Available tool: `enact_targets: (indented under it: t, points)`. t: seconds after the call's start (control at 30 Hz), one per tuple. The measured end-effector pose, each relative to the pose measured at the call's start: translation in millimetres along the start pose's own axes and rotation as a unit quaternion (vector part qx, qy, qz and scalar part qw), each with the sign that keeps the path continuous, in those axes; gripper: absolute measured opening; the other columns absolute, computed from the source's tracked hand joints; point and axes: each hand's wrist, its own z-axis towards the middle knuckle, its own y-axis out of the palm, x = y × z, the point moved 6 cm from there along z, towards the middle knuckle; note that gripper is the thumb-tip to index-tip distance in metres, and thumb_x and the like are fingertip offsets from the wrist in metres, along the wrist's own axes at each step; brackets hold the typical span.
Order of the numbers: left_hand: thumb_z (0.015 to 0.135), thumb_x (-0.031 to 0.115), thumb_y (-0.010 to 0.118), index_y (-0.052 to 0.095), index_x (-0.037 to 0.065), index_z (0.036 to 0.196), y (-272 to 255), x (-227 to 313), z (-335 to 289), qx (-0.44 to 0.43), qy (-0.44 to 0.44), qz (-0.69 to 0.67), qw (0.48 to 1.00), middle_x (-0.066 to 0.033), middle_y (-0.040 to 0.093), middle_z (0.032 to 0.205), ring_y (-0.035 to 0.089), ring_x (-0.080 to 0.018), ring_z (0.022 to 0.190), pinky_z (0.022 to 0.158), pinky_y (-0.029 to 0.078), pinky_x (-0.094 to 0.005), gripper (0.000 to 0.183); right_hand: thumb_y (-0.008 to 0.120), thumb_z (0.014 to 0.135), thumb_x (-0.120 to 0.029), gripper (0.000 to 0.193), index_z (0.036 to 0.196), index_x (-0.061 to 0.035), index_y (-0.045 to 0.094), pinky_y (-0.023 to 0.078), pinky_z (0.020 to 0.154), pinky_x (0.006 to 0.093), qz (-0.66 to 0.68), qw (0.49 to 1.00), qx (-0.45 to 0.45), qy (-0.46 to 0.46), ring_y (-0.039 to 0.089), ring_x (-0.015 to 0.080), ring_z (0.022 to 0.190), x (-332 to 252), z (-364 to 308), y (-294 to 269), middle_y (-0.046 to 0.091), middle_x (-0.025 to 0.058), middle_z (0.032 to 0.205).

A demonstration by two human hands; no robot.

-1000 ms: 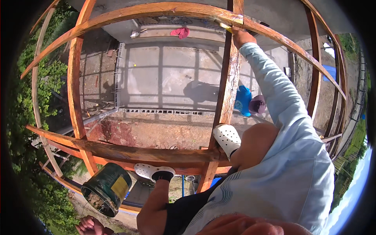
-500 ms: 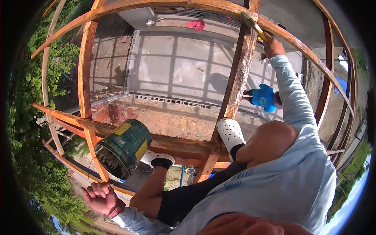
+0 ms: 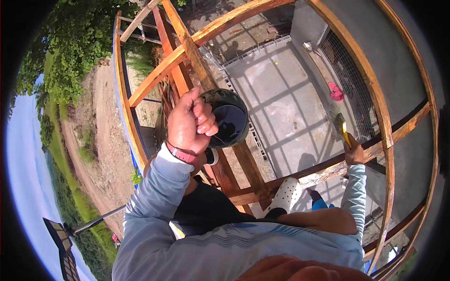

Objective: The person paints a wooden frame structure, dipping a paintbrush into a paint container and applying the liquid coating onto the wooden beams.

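Held a round, dark green plastic bucket in tightly curled fingers of the left hand, with the handle hidden. Gripped a flat, yellow-handled paintbrush in wrapped fingers of the right hand, well right of the bucket.

Strong sunlight. Floor gridded with shadows between left hand and right hand. Beams right of right hand bow, fisheye-distorted; corners black.
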Motion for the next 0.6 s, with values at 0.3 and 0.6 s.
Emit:
enact_targets:
  t: [0.3,0.6]
  points:
    - [0.083,0.018,0.049,0.056,0.003,0.077,45.1,-63.2,33.7,-0.025,0.313,0.324,0.893,-0.0017,0.042,0.054,0.035,-0.0122,0.041,0.038,0.027,-0.0276,0.018,0.047,0.078,-0.003,0.041,0.118,-0.0033,0.053,0.045,0.065,0.0258,0.078,0.99,-0.121,0.0,0.057,0.0141,0.071,34.9,-2.9,12.6,0.063,0.0107,0.091]
    - [0.082,0.022,0.049,0.059,0.0,0.087,40.0,-32.4,12.4,0.021,0.106,0.129,0.986,0.0006,0.04,0.053,0.025,-0.0079,0.039,0.036,0.018,-0.0246,0.025,0.054,0.079,-0.013,0.038,0.115,0.0,0.053,0.038,0.052,0.0255,0.051,0.99,-0.124,-0.032,0.044,0.0094,0.058,-14.2,0.4,34.9,0.055,0.0036,0.07]
